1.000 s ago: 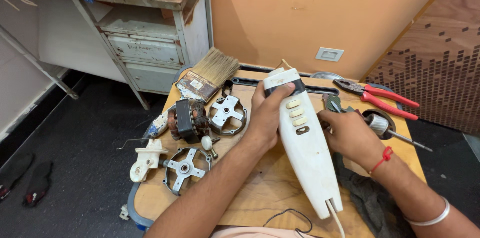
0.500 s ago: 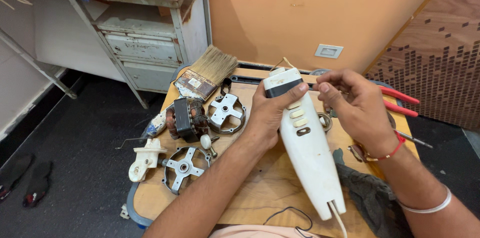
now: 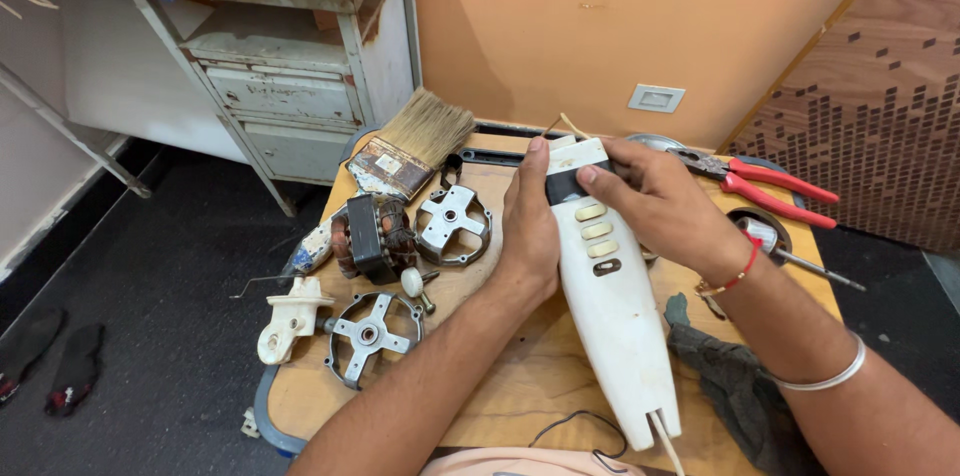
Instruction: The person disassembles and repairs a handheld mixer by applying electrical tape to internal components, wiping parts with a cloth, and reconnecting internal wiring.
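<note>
A: Lying long across the wooden table (image 3: 520, 386), the white switch housing (image 3: 612, 306) ran from its narrow cord end, near the person, up to its broad black-banded end, which pointed away toward the orange wall (image 3: 600, 16). Its long axis leaned slightly left at the far end.

B: And the grip?

A: The left hand (image 3: 528, 226) was pressed flat against the housing's left flank, fingers extended up beside the black band, thumb hidden behind. The right hand (image 3: 655, 201) came over from the other side, fingertips curled onto the top end near the band. So the housing sat between both hands, held at its far half, the cord end free and resting on the table.

B: Anything in containers?

A: A small round dark cup (image 3: 760, 231) sat right of the wrist, with a metal screwdriver (image 3: 800, 261) lying across it; I couldn't tell what else it held.

B: Other things around?

A: A paintbrush (image 3: 410, 146), a wound motor stator (image 3: 368, 234), two metal end brackets (image 3: 452, 224) (image 3: 370, 336), red-handled pliers (image 3: 770, 191), a grey rag (image 3: 730, 386), and a small white plastic part (image 3: 290, 316).
</note>
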